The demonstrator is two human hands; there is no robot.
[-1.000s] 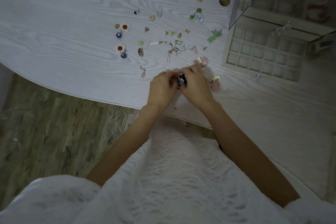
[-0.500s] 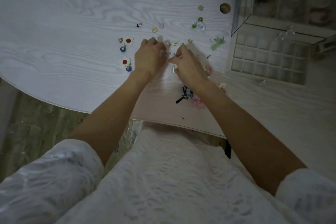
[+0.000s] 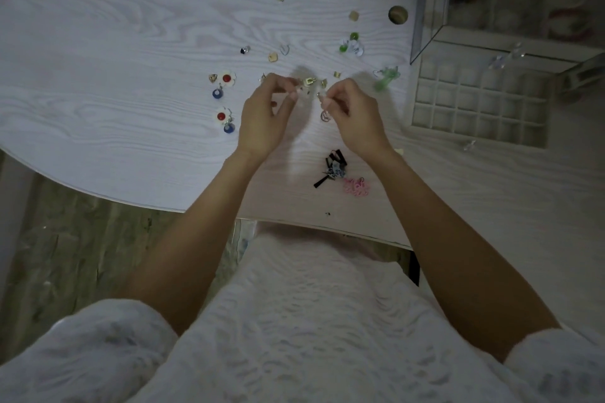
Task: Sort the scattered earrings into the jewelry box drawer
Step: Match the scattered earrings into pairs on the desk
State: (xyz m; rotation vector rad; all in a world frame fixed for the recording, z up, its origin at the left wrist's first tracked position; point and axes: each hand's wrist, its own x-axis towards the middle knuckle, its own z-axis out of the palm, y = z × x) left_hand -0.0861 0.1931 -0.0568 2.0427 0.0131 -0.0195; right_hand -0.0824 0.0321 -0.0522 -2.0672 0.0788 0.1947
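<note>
Several small earrings lie scattered over the white wood-grain table (image 3: pixel 114 82). My left hand (image 3: pixel 265 114) is raised over the middle of the scatter, thumb and fingertips pinched together on something too small to make out. My right hand (image 3: pixel 357 114) pinches a thin gold earring (image 3: pixel 322 98) that dangles from its fingertips. Two red-and-white flower earrings with blue drops (image 3: pixel 226 82) lie left of my left hand. A black bow earring (image 3: pixel 332 168) and a pink one (image 3: pixel 357 187) lie near the table's front edge. The gridded jewelry box drawer (image 3: pixel 479 105) stands pulled out at the right.
The glass-sided jewelry box (image 3: pixel 510 0) holding bracelets stands at the back right. Green earrings (image 3: pixel 386 77) and a round gold piece (image 3: pixel 397 14) lie between the scatter and the box. The curved table edge runs just in front of me, with wooden floor at the left.
Both hands left the black bow earring near the front edge, reached into the middle of the scatter, and have now lifted with a thin gold earring pinched in the right.
</note>
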